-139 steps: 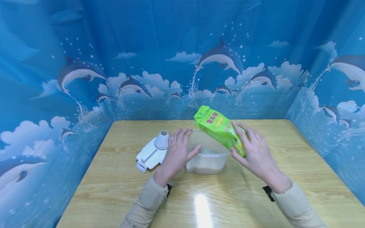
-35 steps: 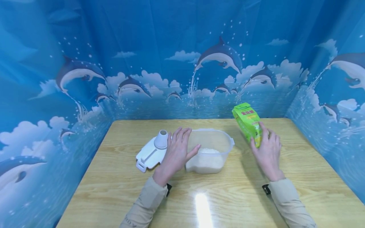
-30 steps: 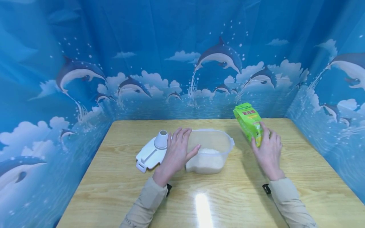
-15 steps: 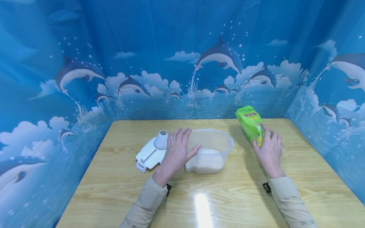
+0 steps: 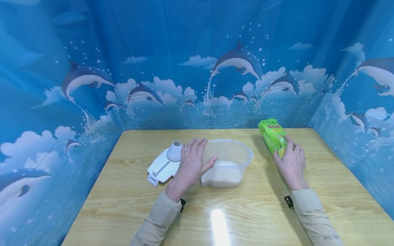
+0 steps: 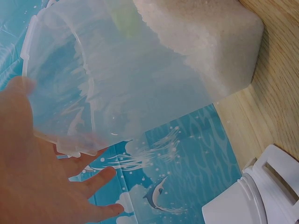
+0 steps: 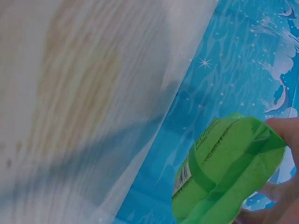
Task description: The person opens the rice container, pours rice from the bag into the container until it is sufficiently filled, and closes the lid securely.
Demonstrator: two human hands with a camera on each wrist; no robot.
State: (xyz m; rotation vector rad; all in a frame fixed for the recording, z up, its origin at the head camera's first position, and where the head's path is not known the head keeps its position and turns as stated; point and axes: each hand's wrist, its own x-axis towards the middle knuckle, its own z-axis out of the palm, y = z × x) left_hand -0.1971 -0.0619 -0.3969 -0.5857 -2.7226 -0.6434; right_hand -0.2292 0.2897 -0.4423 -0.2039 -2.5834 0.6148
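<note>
A translucent plastic container (image 5: 229, 150) stands on the table, partly filled with white rice (image 5: 225, 163). My left hand (image 5: 191, 163) is at its left rim, fingers straight and spread. In the left wrist view, the thumb lies at the rim of the container (image 6: 140, 88). My right hand (image 5: 290, 163) holds a green rice bag (image 5: 272, 135) by its lower part, right of the container. The bag leans away with its top toward the curtain. In the right wrist view, fingers pinch the crumpled green bag (image 7: 224, 163). Whether its underside touches the table I cannot tell.
Left of the container lies a white lid (image 5: 163, 168) with a cone-shaped cup (image 5: 174, 151) on it, partly behind the left hand. A blue dolphin-print curtain (image 5: 172, 51) surrounds the wooden table (image 5: 252, 212) at the back and sides.
The bag was tilted over the container at first, then moved right. Over the last second it has sunk lower and slightly further right in my right hand. My left hand has stayed put.
</note>
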